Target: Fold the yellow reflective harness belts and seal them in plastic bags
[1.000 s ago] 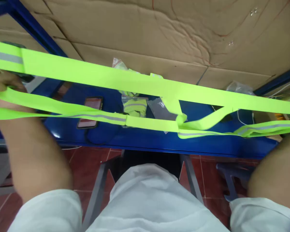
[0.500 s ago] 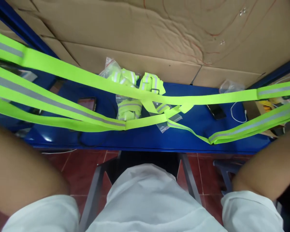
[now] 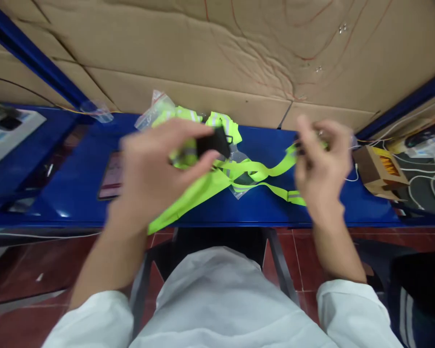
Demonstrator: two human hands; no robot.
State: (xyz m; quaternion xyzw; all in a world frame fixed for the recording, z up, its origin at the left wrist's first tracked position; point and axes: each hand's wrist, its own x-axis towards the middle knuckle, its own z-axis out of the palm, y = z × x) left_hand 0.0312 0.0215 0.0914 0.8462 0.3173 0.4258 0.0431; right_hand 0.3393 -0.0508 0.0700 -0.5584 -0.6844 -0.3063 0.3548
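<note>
Left of the frame's middle, the left hand pinches a black rectangular piece between thumb and fingers; the right hand, at right of the middle, is blurred but closed on the yellow-green reflective strap – which lies slack across the centre, over the blue table

Left hand, now gripping a black piece, and right hand close in from nine and three o'clock edges, the once-outspread neon straps slack
</note>
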